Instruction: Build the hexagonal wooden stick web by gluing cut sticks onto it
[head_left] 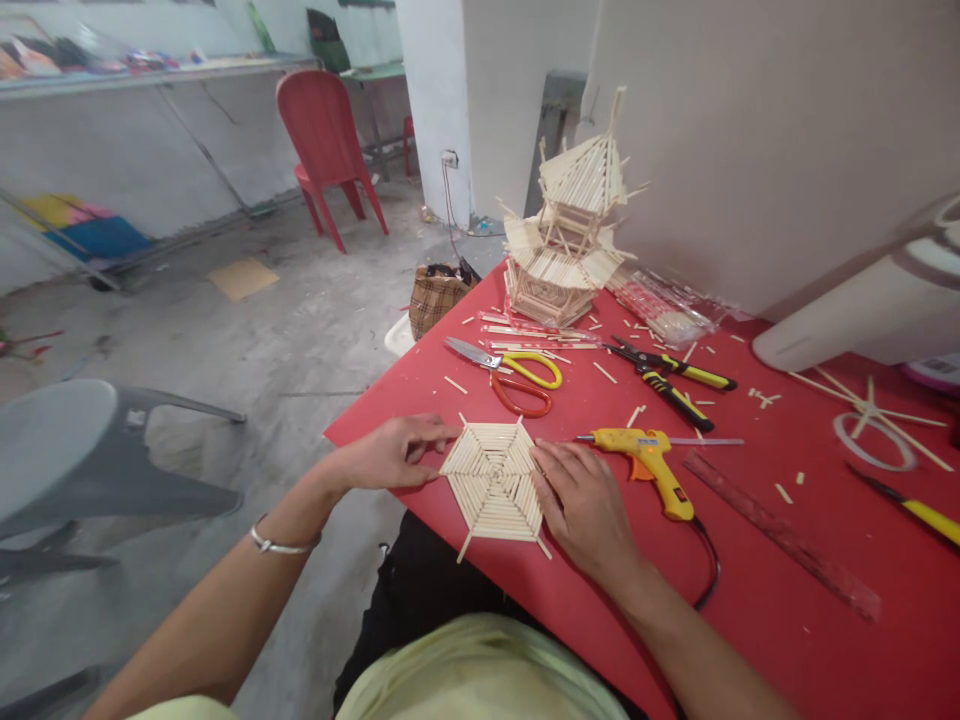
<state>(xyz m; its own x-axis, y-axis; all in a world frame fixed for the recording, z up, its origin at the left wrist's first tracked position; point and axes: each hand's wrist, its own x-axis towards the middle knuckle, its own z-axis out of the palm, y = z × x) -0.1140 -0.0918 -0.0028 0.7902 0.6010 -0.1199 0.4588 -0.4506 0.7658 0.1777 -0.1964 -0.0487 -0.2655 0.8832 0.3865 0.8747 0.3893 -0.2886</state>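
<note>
A hexagonal panel of pale wooden sticks [495, 510], laid in rings round the centre with stick ends jutting from its corners, lies flat near the front edge of the red table. At its left side is my left hand [397, 450], thumb and forefinger apart, their tips touching the edge by the left corner. My right hand [585, 500] rests palm down along the right side, its outstretched fingers on the rim. Just beyond the panel lie scissors [527, 368] with yellow and red handles. A yellow glue gun [649, 455] lies right of my right hand, a glue stick in its back.
A tiered stick tower [566, 230] stands at the table's far corner. Black-yellow pliers [667, 375], a clear ruler [780, 535], a tape ring [874, 440] and stick offcuts lie rightward. A white cylinder [862, 290] lies by the wall. A grey stool [67, 450] stands left.
</note>
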